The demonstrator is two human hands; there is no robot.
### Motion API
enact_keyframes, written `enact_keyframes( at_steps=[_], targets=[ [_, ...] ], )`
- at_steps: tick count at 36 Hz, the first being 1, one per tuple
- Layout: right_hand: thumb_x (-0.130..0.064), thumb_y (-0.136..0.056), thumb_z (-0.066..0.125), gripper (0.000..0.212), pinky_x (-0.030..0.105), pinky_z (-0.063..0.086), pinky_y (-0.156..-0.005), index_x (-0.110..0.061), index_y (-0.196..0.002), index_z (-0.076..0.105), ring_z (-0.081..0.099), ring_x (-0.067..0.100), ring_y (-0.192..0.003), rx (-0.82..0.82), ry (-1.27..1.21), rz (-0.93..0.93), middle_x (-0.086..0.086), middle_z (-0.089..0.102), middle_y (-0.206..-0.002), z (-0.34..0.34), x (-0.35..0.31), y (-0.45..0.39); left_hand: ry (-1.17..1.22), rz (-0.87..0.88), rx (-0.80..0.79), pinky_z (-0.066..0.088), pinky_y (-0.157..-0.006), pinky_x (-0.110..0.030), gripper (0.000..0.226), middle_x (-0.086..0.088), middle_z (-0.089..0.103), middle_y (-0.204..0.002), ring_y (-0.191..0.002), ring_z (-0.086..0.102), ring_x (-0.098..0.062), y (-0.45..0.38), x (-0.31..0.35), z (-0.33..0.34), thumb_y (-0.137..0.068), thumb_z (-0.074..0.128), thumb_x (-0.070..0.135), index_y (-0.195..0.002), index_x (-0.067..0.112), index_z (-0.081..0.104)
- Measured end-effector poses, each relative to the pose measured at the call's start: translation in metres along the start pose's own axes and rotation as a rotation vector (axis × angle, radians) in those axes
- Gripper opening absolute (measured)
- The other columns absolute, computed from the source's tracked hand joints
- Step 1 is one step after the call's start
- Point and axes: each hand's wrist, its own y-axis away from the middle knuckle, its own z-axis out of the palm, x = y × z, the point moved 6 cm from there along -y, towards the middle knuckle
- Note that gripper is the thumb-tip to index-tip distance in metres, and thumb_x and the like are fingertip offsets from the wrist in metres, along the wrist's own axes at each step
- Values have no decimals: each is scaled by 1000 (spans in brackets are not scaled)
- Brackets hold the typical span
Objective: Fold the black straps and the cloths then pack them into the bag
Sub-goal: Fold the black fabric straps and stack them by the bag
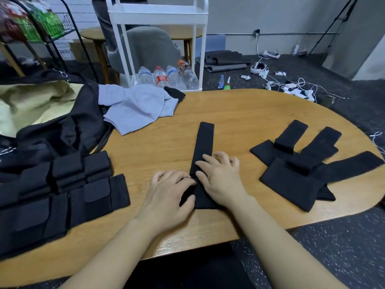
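Observation:
A long black strap (pixel 205 140) lies on the wooden table (pixel 250 113), pointing away from me. My left hand (pixel 168 197) grips its wide near end, with the thumb round the edge and the fingers curled on top. My right hand (pixel 218 176) presses on the strap's middle with its fingers spread. Several more black straps (pixel 295 170) lie overlapped at the right. A pile of folded black straps (pixel 68 184) sits at the left. A crumpled light grey cloth (pixel 137 107) lies at the back left, beside the open black bag (pixel 62 126) with a pale lining.
A white trolley (pixel 158 15) holding several bottles (pixel 166 77) stands behind the table, near a grey chair (pixel 150 46) and a black wire rack (pixel 41 28). Cables and chargers (pixel 291 86) litter the dark floor at the right. The table's near edge runs just before my forearms.

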Motion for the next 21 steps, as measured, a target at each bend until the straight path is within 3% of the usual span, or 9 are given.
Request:
enact_keyframes(
  at_steps=[2, 9, 21],
  targets=[
    [-44, -103, 30, 42, 47, 12, -101, -31, -137, 50, 22, 26, -141, -40, 23, 10, -7, 38, -152, 3, 4, -9, 19, 8, 5, 20, -100, -31, 33, 16, 60, -108, -107, 54, -9, -2, -2, 3, -84, 49, 43, -107, 29, 68],
    [-35, -105, 30, 41, 50, 15, -106, -37, -146, 35, 16, 25, -142, -137, 49, 48, -10, 24, -158, 7, 24, -48, 59, 51, 45, 19, -101, -28, 28, 19, 58, -105, -106, 52, -6, -5, -1, 4, -82, 53, 40, -104, 29, 66],
    [-28, -106, 29, 43, 45, 14, -107, -39, -147, 34, 15, 24, -142, -197, -35, 110, -9, 23, -159, 11, 38, -85, 48, 71, 21, 24, -103, -30, 29, 17, 59, -110, -110, 53, -8, -4, 3, 5, -85, 54, 41, -109, 29, 66]
  ],
)
